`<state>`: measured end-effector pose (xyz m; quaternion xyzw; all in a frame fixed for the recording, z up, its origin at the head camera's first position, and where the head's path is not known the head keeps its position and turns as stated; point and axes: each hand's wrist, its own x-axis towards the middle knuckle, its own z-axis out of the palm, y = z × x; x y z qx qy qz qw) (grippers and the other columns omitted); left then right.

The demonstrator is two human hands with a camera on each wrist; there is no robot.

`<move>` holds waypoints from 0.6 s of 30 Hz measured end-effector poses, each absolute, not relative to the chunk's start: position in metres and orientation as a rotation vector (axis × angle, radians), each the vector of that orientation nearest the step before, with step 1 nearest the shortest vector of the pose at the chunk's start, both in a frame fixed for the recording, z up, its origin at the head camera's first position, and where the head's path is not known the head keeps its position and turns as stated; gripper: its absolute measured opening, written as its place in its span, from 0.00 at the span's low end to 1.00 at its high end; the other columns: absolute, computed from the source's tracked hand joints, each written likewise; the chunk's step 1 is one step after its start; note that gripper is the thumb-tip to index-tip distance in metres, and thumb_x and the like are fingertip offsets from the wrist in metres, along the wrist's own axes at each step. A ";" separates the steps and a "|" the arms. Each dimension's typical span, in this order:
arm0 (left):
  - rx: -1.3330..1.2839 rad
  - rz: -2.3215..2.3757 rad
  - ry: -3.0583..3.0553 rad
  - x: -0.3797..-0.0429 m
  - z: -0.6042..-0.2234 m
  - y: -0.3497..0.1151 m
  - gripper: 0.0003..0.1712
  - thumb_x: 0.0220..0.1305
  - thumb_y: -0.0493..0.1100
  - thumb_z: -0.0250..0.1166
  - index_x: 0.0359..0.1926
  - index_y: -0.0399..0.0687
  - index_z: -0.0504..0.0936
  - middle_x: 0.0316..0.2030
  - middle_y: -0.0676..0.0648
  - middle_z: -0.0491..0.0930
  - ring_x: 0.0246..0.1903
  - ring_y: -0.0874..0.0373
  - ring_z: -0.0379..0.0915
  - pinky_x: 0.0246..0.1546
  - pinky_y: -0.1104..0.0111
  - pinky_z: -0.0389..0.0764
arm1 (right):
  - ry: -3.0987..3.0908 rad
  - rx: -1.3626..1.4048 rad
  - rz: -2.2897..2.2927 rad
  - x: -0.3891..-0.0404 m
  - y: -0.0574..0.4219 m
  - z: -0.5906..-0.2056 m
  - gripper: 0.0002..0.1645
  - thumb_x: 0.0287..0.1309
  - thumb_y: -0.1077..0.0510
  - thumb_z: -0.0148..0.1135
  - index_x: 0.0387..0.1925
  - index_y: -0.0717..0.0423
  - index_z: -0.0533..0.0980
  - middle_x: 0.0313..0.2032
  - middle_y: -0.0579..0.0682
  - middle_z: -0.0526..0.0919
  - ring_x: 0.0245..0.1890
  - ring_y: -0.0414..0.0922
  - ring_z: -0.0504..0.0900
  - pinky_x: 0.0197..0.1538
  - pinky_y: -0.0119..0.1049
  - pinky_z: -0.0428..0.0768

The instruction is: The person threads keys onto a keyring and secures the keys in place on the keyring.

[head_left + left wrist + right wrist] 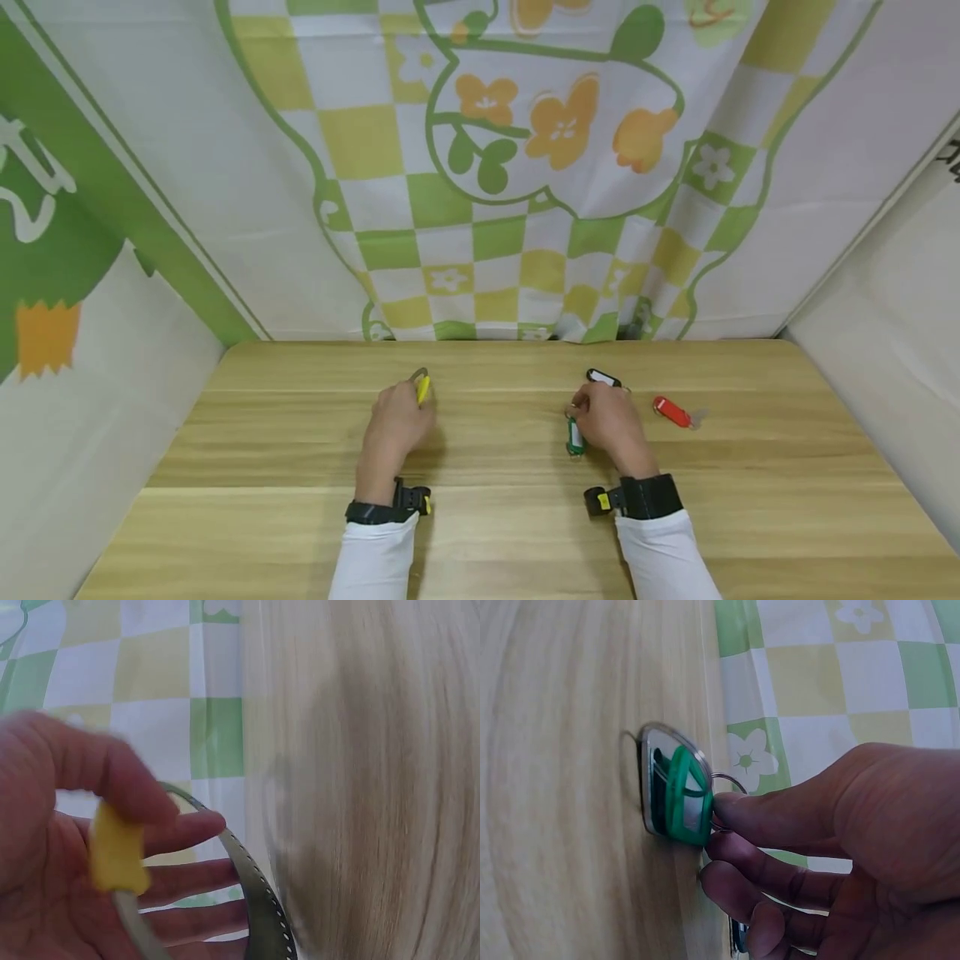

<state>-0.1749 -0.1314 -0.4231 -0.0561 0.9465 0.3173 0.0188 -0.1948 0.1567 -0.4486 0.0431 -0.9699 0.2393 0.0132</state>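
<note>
At right the right hand point(611, 417) pinches a green key tag point(574, 435) by its ring point(733, 778), at left the left hand point(397, 423) grips a yellow piece point(423, 389), with a red tag point(672, 412) farther right and a black tag point(603, 378) farthest.

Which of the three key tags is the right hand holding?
The green tag. The right hand pinches it by its ring, while the black tag and the red tag lie unheld on the table.

Worktop point(495, 425) lay passable between left hand point(401, 417) and right hand point(611, 417). Beyond right hand, black tag point(602, 378) obstructed; rightward, red tag point(672, 412). Curtain point(487, 283) closed far edge.
</note>
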 end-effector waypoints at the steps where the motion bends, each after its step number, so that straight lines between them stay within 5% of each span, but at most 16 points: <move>1: -0.173 0.982 2.945 -0.175 -0.423 -0.132 0.09 0.57 0.38 0.51 0.22 0.43 0.67 0.21 0.43 0.67 0.18 0.54 0.65 0.15 0.66 0.66 | -3.026 0.131 0.745 -0.195 0.157 -0.448 0.08 0.51 0.54 0.63 0.30 0.54 0.79 0.23 0.44 0.74 0.24 0.42 0.72 0.29 0.36 0.69; 5: -0.147 0.937 2.997 -0.177 -0.424 -0.134 0.07 0.59 0.36 0.50 0.25 0.40 0.70 0.25 0.42 0.70 0.23 0.51 0.67 0.21 0.62 0.69 | -3.040 0.108 0.740 -0.194 0.157 -0.448 0.08 0.51 0.53 0.63 0.31 0.54 0.79 0.23 0.44 0.74 0.24 0.41 0.72 0.29 0.36 0.69; 10: -0.144 1.016 2.971 -0.179 -0.424 -0.136 0.13 0.63 0.36 0.45 0.45 0.36 0.71 0.36 0.39 0.73 0.32 0.49 0.70 0.28 0.61 0.71 | -3.028 0.105 0.744 -0.194 0.159 -0.450 0.08 0.51 0.54 0.63 0.30 0.54 0.79 0.23 0.43 0.74 0.23 0.41 0.72 0.28 0.36 0.69; 15: -0.185 1.419 2.813 -0.178 -0.418 -0.140 0.17 0.65 0.37 0.39 0.53 0.42 0.66 0.31 0.40 0.68 0.20 0.55 0.62 0.19 0.66 0.66 | -3.015 0.120 0.755 -0.195 0.158 -0.449 0.07 0.50 0.54 0.64 0.29 0.53 0.79 0.22 0.43 0.74 0.22 0.41 0.71 0.27 0.36 0.68; 18: -0.204 1.822 2.584 -0.179 -0.412 -0.139 0.17 0.64 0.35 0.39 0.53 0.40 0.64 0.35 0.41 0.65 0.20 0.56 0.57 0.20 0.69 0.61 | -3.013 0.130 0.767 -0.195 0.157 -0.448 0.07 0.50 0.54 0.64 0.29 0.53 0.80 0.22 0.43 0.74 0.23 0.41 0.71 0.27 0.35 0.68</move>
